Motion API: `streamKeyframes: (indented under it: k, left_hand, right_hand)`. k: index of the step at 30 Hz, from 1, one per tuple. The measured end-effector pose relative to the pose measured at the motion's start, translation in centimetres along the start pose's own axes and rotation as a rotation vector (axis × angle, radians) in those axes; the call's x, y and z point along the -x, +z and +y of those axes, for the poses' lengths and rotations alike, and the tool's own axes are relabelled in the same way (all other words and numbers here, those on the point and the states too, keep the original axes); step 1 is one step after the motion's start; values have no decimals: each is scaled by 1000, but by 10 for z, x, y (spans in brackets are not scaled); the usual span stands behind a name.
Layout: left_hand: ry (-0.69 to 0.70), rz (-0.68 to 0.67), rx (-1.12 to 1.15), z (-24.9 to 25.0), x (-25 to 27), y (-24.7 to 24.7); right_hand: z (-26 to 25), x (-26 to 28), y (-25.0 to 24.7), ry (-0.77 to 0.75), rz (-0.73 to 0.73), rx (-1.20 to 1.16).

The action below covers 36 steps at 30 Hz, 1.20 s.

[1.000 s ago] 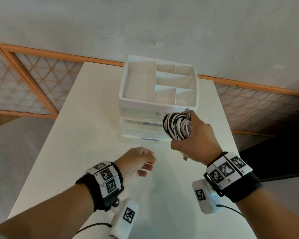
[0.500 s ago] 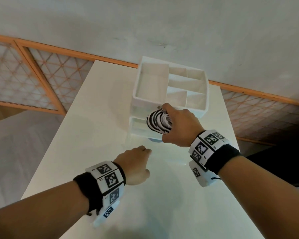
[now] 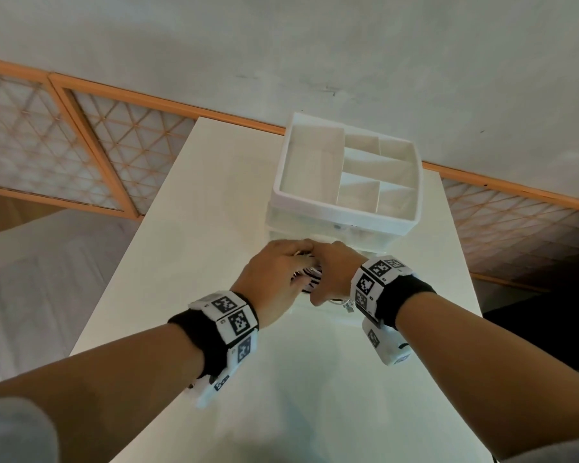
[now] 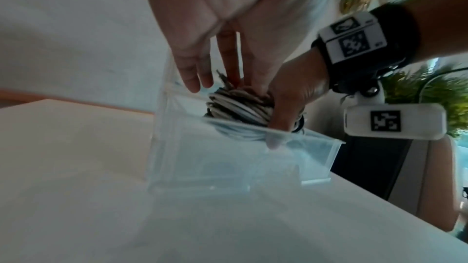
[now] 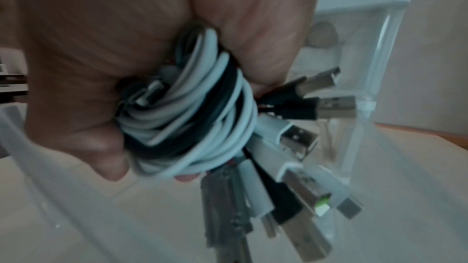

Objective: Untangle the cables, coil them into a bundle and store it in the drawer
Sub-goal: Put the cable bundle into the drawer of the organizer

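My right hand [image 3: 335, 272] grips a coiled bundle of white and black cables [image 5: 192, 111], with several USB plugs [image 5: 303, 147] sticking out below the fist. It holds the bundle [image 4: 240, 107] inside the top of a clear drawer [image 4: 228, 159], which stands pulled out from the bottom of the white organizer [image 3: 341, 212]. My left hand [image 3: 274, 272] lies beside the right one, its straight fingers [image 4: 195, 71] pointing down onto the bundle's top. In the head view only a sliver of the bundle [image 3: 310, 279] shows between the hands.
The organizer stands at the far end of a white table [image 3: 181, 262], and its open top tray has several empty compartments. A grey wall and an orange lattice frame [image 3: 91, 135] lie beyond the table. A dark gap drops off past the table's right edge.
My right hand has come down and left with the bundle, from in front of the organizer into the pulled-out drawer. My left hand has moved forward to meet it.
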State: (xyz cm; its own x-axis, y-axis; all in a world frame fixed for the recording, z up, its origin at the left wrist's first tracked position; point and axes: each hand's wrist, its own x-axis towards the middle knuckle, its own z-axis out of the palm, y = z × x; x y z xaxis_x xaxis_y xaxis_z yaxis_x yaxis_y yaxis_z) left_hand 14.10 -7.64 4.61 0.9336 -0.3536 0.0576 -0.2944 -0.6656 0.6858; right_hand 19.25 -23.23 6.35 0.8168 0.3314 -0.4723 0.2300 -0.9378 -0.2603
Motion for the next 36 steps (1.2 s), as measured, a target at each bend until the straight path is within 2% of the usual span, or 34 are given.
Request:
streamKeyframes:
  k: [7, 12, 14, 16, 18, 19, 22, 24, 29, 33, 36]
  left_hand:
    - [-24, -118, -124, -9, -12, 24]
    - [-128, -212, -259, -7, -20, 30]
    - [-137, -229, -311, -2, -20, 29]
    - [-101, -242, -376, 0, -22, 28]
    - [-98, -260, -403, 1, -23, 27]
    - [-106, -260, -403, 0, -24, 27]
    - [-102, -241, -386, -2, -24, 28]
    - [-89, -241, -364, -4, -23, 29]
    - [-53, -218, -320, -7, -19, 29]
    - [-2, -187, -294, -8, -12, 26]
    - [-21, -188, -310, -7, -14, 27]
  right_hand:
    - [8, -7, 14, 51, -56, 0]
    - [15, 8, 5, 27, 2, -5]
    - [16, 23, -4, 16, 80, -22]
    - [16, 44, -4, -47, 255, -40]
    - [16, 64, 18, -135, 420, -25]
    - [17, 72, 36, -159, 453, 47]
    - [23, 75, 98, -148, 483, 315]
    - [27, 67, 115, -104, 555, 311]
    - [29, 56, 112, -112, 666, 240]
    - [30, 54, 105, -111, 656, 205]
    - [27, 46, 97, -72, 632, 211]
